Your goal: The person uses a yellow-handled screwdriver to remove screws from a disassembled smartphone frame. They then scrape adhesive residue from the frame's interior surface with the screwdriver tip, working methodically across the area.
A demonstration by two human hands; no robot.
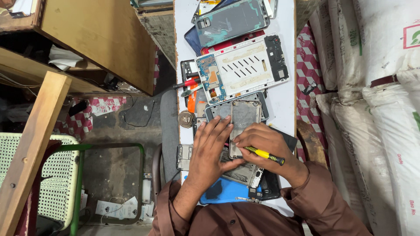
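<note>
My left hand point(211, 150) lies flat, fingers spread, on a pile of opened phone frames, steadying a small phone chassis point(244, 118) that stands lengthwise before me. My right hand point(267, 146) grips a yellow-handled screwdriver point(264, 154), its tip pointing left toward the lower part of that chassis. Under both hands lie more phone shells, among them a blue back cover point(227, 192) near my chest.
A narrow white bench point(284, 94) holds a large white tablet frame with circuit board point(243, 67), a grey phone back point(229, 19), a red-handled tool point(186, 83) and a round metal piece point(186, 119). White sacks point(376, 87) stack right; wooden furniture and a green chair point(57, 175) left.
</note>
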